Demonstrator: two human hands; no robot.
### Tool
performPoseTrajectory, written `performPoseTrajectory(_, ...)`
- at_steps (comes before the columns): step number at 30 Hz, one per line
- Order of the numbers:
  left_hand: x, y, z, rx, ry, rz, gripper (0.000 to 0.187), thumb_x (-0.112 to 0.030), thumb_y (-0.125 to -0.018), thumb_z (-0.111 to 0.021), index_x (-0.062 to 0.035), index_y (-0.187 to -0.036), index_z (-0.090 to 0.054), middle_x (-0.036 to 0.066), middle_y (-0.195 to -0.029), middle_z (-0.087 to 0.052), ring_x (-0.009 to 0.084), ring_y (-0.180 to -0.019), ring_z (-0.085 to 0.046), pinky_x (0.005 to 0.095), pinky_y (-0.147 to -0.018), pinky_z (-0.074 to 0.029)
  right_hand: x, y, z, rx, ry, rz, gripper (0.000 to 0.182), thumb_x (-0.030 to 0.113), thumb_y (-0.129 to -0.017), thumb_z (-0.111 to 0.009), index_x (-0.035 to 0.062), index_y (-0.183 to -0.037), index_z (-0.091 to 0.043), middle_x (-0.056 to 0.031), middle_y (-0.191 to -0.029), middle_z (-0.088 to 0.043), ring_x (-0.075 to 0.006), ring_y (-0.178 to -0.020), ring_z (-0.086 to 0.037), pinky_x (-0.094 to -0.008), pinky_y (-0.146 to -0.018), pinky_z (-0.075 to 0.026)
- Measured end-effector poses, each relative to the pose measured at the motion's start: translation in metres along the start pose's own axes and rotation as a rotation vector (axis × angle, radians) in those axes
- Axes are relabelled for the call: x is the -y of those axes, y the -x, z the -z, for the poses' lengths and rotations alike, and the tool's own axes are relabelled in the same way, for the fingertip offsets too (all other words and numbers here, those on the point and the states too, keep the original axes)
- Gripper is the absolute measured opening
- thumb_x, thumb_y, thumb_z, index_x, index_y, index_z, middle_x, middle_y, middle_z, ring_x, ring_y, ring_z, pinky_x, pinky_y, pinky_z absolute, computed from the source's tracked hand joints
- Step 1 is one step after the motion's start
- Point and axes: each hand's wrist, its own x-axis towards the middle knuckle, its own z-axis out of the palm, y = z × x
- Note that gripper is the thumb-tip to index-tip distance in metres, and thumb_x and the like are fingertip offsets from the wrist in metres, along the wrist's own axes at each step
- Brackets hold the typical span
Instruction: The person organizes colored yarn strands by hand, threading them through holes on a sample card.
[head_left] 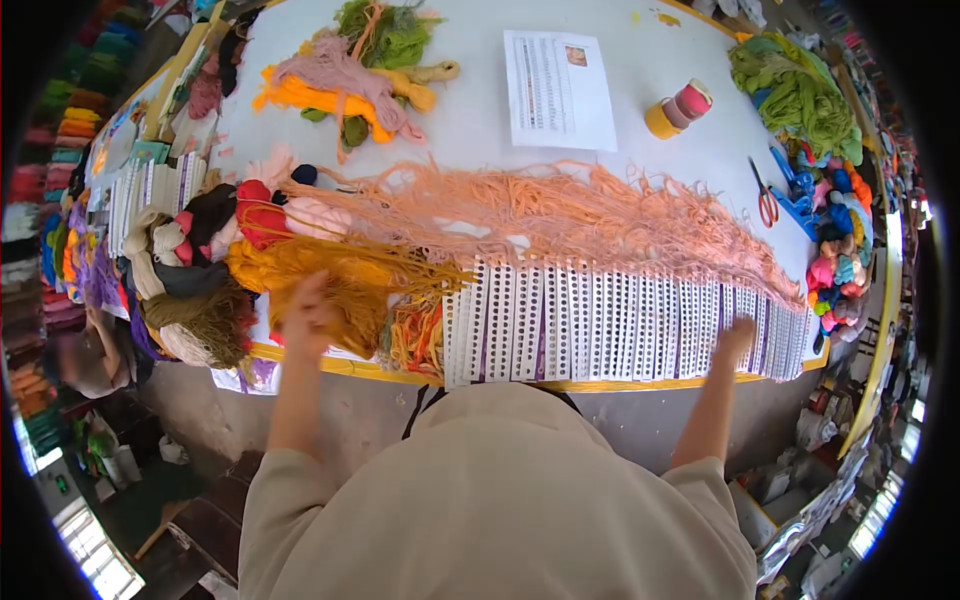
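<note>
My left hand (pixel 310 308), blurred, is over the golden-orange yarn (pixel 350 310) at the table's left front; its fingers are smeared. My right hand (pixel 738 338) is above the right part of a row of white punched cards (pixel 590 325), with its fingers too unclear to read. Behind the cards stretches a long heap of peach yarn (pixel 560 205), some strands lying over their back ends. Between the golden yarn and the cards is a bundle of mixed orange, red and green yarn (pixel 415 325).
At the back are a printed sheet (pixel 560 90), stacked spools (pixel 680 108) and a mixed yarn pile (pixel 345 85). Green yarn (pixel 800 95), red-handled scissors (pixel 768 208) and a blue tool (pixel 793 195) lie right. Dark and beige skeins (pixel 190 250) crowd the left. A person (pixel 90 355) is at far left.
</note>
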Motion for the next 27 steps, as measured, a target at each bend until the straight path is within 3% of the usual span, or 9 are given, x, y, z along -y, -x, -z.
performPoseTrajectory(2,0.069,-0.042,-0.018,-0.005,0.020,0.297,0.019,-0.018,-0.091,-0.061,-0.0045,-0.103,-0.063,-0.005,-0.067,-0.050,0.0023,-0.047,-0.034,0.0171,-0.039,-0.026,0.037,0.065,-0.102,0.518,-0.732,0.120,0.031,0.000,-0.082,-0.052,0.0039,-0.112,-0.056,0.0013,-0.081,-0.053,-0.0077,-0.063,-0.050,-0.0214,-0.049,-0.043)
performPoseTrajectory(4,0.121,-0.064,-0.079,-0.119,-0.193,0.382,0.017,-0.017,-0.088,-0.066,-0.0025,-0.098,-0.065,0.003,-0.080,-0.064,0.0055,-0.046,-0.038,0.0176,-0.040,-0.029,0.159,0.148,-0.139,0.901,-0.374,0.013,0.024,0.012,-0.090,-0.053,0.0115,-0.113,-0.059,-0.0003,-0.086,-0.060,-0.0068,-0.068,-0.055,-0.0228,-0.052,-0.046)
performPoseTrajectory(5,0.143,-0.078,-0.092,-0.181,-0.266,0.427,0.018,-0.016,-0.087,-0.067,-0.0003,-0.095,-0.065,0.006,-0.084,-0.067,0.0067,-0.047,-0.043,0.0181,-0.040,-0.030,0.179,0.181,-0.171,0.776,-0.340,0.419,0.016,0.014,-0.090,-0.056,0.0114,-0.104,-0.061,-0.0055,-0.086,-0.065,-0.0118,-0.071,-0.060,-0.0278,-0.056,-0.049)
performPoseTrajectory(6,0.166,-0.093,-0.095,-0.190,-0.496,0.354,0.020,-0.016,-0.086,-0.066,0.0026,-0.092,-0.065,0.009,-0.083,-0.068,0.0090,-0.048,-0.049,0.0194,-0.040,-0.033,0.199,0.202,-0.195,0.951,-0.301,0.253,0.012,0.014,-0.089,-0.057,0.0092,-0.099,-0.061,-0.0117,-0.083,-0.067,-0.0237,-0.071,-0.065,-0.0357,-0.061,-0.050)
performPoseTrajectory(8,0.196,-0.110,-0.104,-0.206,-0.802,0.263,0.023,-0.016,-0.085,-0.065,0.0073,-0.087,-0.063,0.011,-0.078,-0.068,0.0134,-0.049,-0.057,0.0225,-0.040,-0.037,0.233,0.228,-0.216,1.037,-0.260,0.460,0.012,0.017,-0.089,-0.057,0.0085,-0.097,-0.059,-0.0155,-0.077,-0.065,-0.0333,-0.071,-0.064,-0.0410,-0.064,-0.050)
performPoseTrajectory(10,0.206,-0.114,-0.123,-0.214,-0.945,0.283,0.022,-0.015,-0.084,-0.063,0.0070,-0.079,-0.063,0.011,-0.069,-0.065,0.0153,-0.045,-0.056,0.0265,-0.039,-0.038,0.234,0.238,-0.239,1.004,-0.206,0.655,0.009,0.014,-0.090,-0.056,0.0071,-0.096,-0.058,-0.0133,-0.073,-0.063,-0.0263,-0.060,-0.061,-0.0360,-0.056,-0.047)
performPoseTrajectory(15,0.209,-0.111,-0.125,-0.138,-0.960,0.245,0.021,-0.016,-0.086,-0.062,0.0012,-0.075,-0.062,0.006,-0.056,-0.057,0.0139,-0.043,-0.049,0.0264,-0.040,-0.033,0.240,0.232,-0.236,1.131,-0.166,0.602,0.009,0.013,-0.090,-0.056,0.0067,-0.095,-0.055,-0.0118,-0.066,-0.061,-0.0261,-0.056,-0.060,-0.0372,-0.054,-0.046)
performPoseTrajectory(20,0.208,-0.116,-0.118,-0.118,-0.822,0.322,0.019,-0.015,-0.088,-0.063,0.0001,-0.077,-0.061,0.005,-0.057,-0.055,0.0125,-0.044,-0.045,0.0263,-0.041,-0.031,0.252,0.224,-0.230,1.379,-0.210,0.272,0.014,0.015,-0.092,-0.059,0.0055,-0.093,-0.049,-0.0044,-0.059,-0.056,-0.0105,-0.047,-0.053,-0.0273,-0.044,-0.042)
performPoseTrajectory(27,0.205,-0.122,-0.115,-0.082,-0.825,0.374,0.023,-0.017,-0.087,-0.064,0.0034,-0.076,-0.063,0.006,-0.057,-0.056,0.0126,-0.044,-0.048,0.0268,-0.040,-0.031,0.260,0.222,-0.229,1.419,-0.158,0.142,0.018,0.019,-0.092,-0.060,0.0047,-0.090,-0.049,-0.0043,-0.058,-0.057,-0.0111,-0.045,-0.052,-0.0267,-0.042,-0.042)
